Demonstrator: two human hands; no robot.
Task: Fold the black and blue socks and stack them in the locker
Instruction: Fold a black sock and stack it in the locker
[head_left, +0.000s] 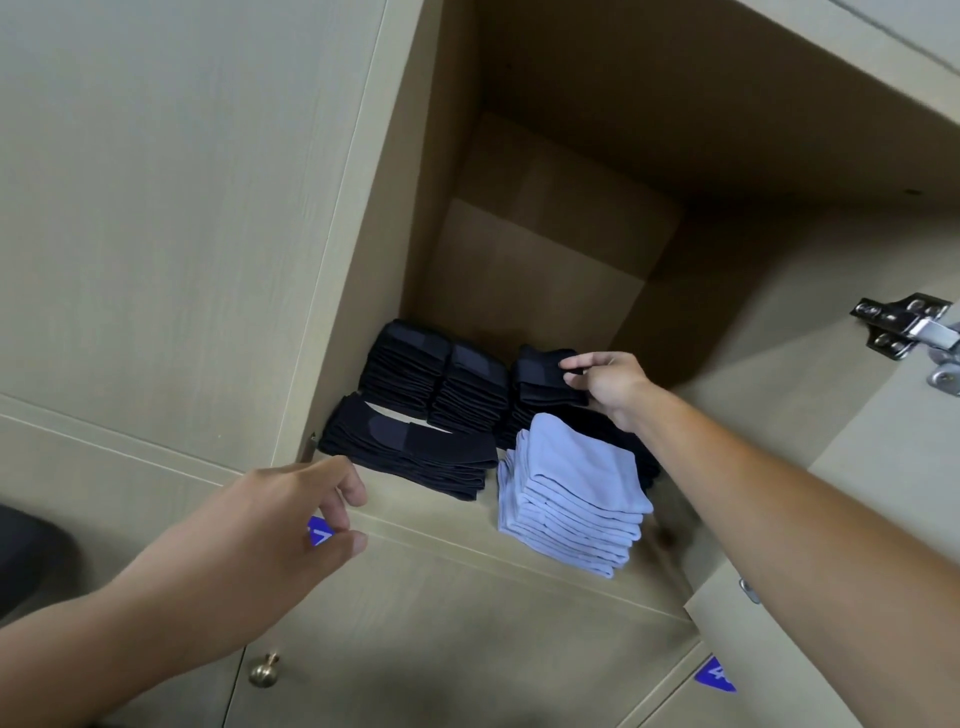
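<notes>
Pale wood locker (467, 525) stands open — the left hand (270, 535) hovers at its front edge, fingers loosely spread, holding nothing. Behind the blue sock stack (569, 499), the right hand (608, 387) pinches a folded black sock (545, 371) atop a rear black pile.

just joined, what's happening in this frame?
A person is stacking folded socks in an open locker. The right hand pinches a folded black sock on top of the back-right black stack. The left hand hovers at the locker's front edge, fingers loosely curled, holding nothing. Already inside: two more black stacks at the back, a longer black pile front left, and a blue stack front right.
</notes>
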